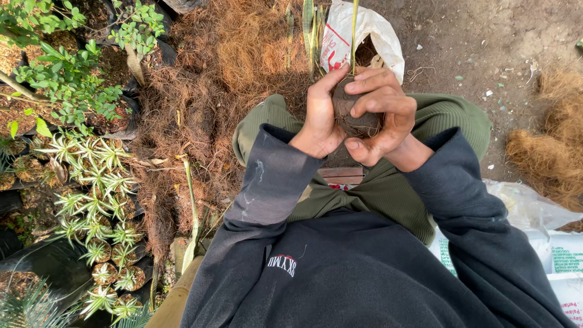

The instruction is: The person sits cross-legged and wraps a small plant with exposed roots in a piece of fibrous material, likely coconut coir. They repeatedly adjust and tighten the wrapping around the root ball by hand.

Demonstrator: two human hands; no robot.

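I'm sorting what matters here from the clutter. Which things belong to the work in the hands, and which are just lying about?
In hand:
- soil ball with a green leaf, cupped by the left hand and right hand
- white sack just beyond

Lying about:
- brown fibre pile
- small striped plants in pots
- leafy shrubs
- plastic bags

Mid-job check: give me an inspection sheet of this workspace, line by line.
Surface: bare dirt ground, scattered with small debris.
Job's things: dark root ball with an upright green leaf, cupped between both hands.
Clutter: coconut fibre heap; second fibre pile; open white sack; plastic bags.
Grippers: left hand and right hand both closed on the root ball.
Cables: nothing seen.
Surroundings: potted spider plants and leafy shrubs on the left.
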